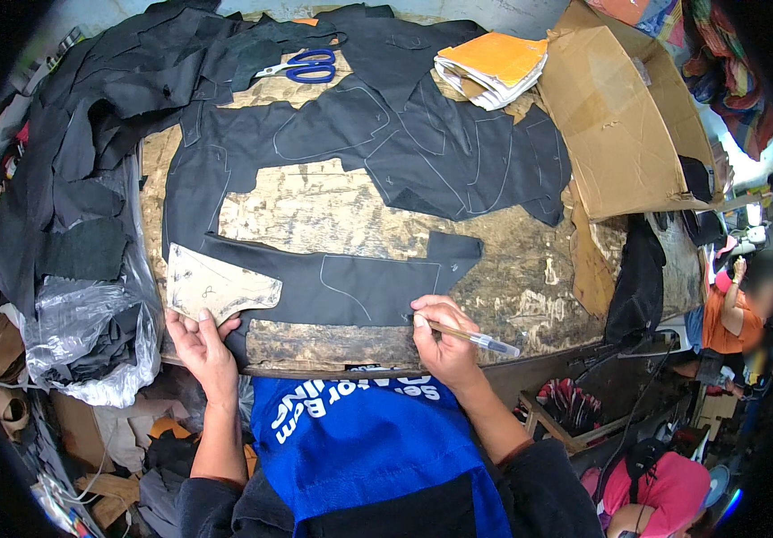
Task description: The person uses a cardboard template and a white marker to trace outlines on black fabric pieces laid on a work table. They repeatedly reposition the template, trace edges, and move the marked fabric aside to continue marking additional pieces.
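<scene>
One dark cloth (359,287) runs left to right, the left hand (202,351) pinching a pale pattern (225,280) near one end, the right hand (444,342) holding a pen (492,342) near the other.

We've got a pale blue wall (476,13) way out past the left hand (207,354) and right hand (447,348), beyond a seriously scuffed wooden worktable (530,300). Far right of the right hand: a blown-out bright patch (748,160), can't tell if window or lamp. Wooden frame (555,421) below that hand.
</scene>
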Motion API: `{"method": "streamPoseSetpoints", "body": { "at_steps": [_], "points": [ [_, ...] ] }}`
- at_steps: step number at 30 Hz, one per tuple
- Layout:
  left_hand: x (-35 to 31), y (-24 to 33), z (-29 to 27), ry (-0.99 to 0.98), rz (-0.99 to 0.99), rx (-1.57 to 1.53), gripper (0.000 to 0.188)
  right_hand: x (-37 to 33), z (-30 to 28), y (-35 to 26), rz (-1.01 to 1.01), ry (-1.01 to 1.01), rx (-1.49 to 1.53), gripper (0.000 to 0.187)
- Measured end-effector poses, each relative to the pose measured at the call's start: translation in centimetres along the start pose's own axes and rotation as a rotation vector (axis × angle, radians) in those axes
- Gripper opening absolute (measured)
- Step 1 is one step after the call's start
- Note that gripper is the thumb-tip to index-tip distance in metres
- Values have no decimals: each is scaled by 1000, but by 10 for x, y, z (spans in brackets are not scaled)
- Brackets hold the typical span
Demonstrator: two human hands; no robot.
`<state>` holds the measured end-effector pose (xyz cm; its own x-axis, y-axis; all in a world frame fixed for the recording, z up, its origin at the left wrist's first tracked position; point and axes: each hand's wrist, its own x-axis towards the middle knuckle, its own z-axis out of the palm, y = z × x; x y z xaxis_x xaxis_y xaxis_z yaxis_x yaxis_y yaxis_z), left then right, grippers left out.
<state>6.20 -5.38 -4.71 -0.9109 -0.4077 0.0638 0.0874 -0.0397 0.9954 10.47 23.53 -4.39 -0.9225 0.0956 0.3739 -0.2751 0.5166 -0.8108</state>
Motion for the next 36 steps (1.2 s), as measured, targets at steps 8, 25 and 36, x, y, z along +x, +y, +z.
{"method": "streamPoseSetpoints", "body": {
  "at_steps": [8,25,36],
  "points": [
    [2,8,-3,-54,-148,35,68,8,-13,4,45,250,-228,9],
    [-19,47,24,-549,-224,627,79,10,-54,8,496,242,-177,18],
    [42,18,50,-560,500,983,33,39,40,-23,-294,-200,-244,24]
  ]
}}
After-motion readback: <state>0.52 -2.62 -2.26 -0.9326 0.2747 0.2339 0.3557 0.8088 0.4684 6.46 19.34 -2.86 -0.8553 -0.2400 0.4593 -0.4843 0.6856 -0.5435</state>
